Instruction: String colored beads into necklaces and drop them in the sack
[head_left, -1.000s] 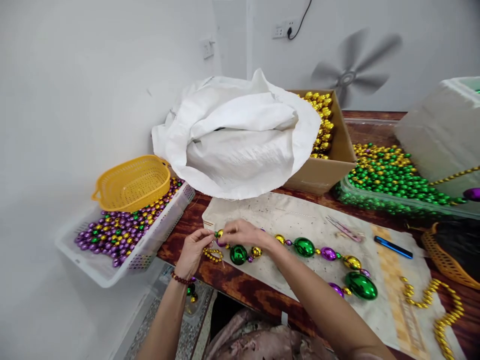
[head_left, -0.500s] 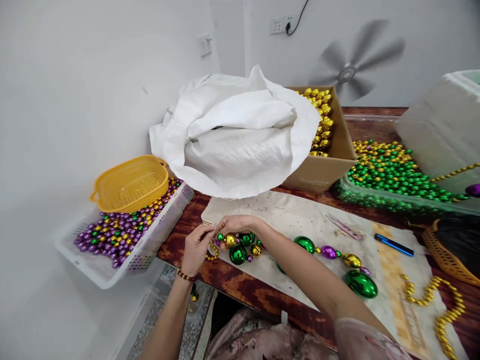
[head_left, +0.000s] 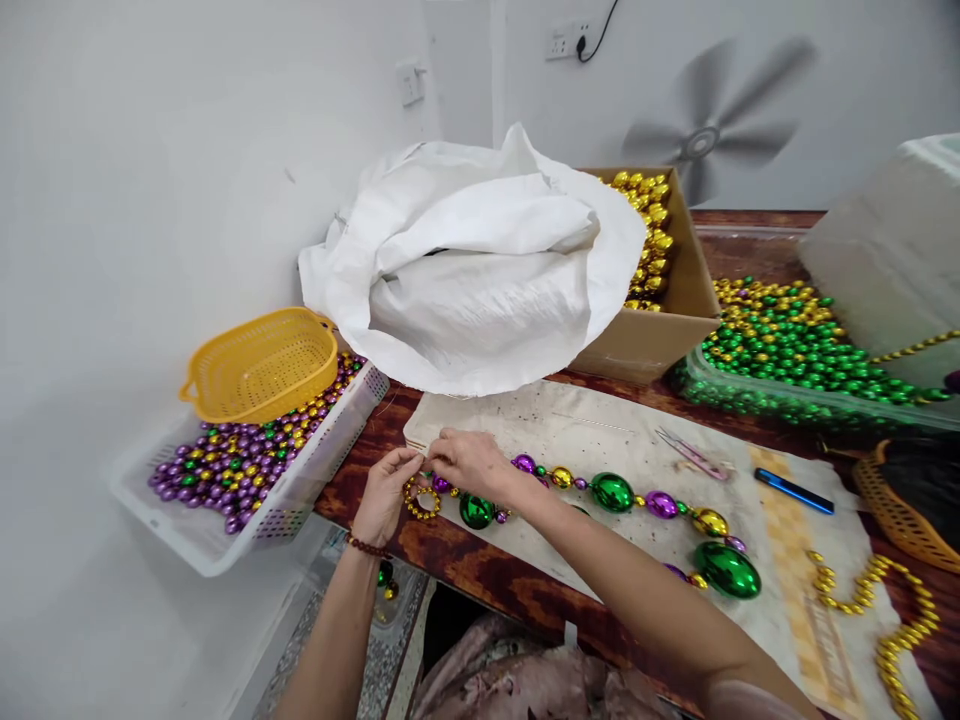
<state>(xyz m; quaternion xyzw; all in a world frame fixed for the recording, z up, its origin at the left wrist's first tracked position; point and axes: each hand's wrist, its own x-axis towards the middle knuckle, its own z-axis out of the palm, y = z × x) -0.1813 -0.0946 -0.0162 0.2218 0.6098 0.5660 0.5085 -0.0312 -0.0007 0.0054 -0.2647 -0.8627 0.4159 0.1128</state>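
Observation:
My left hand point(head_left: 384, 497) is closed in a pinch at the left end of the bead garland, just above a small ring of gold beads point(head_left: 422, 499). Fingertips of my right hand point(head_left: 466, 462) meet it there, also pinched; whatever lies between them is too small to make out. Large green, purple and gold beads run along the cloth, among them a green bead point(head_left: 613, 492) and a bigger one point(head_left: 727, 570). My right hand and forearm hide part of the strand.
A white sack point(head_left: 480, 300) stands behind the cloth point(head_left: 540, 420), beside a carton point(head_left: 652, 345) of gold beads. Snips point(head_left: 694, 455), a blue tool point(head_left: 793, 491) and a gold bead string point(head_left: 855, 600) lie right. A white basket point(head_left: 217, 560) of beads stands left.
My right hand has shifted and turned over the left end of the garland, covering beads there. More purple and gold beads show beyond its wrist. The view has moved slightly.

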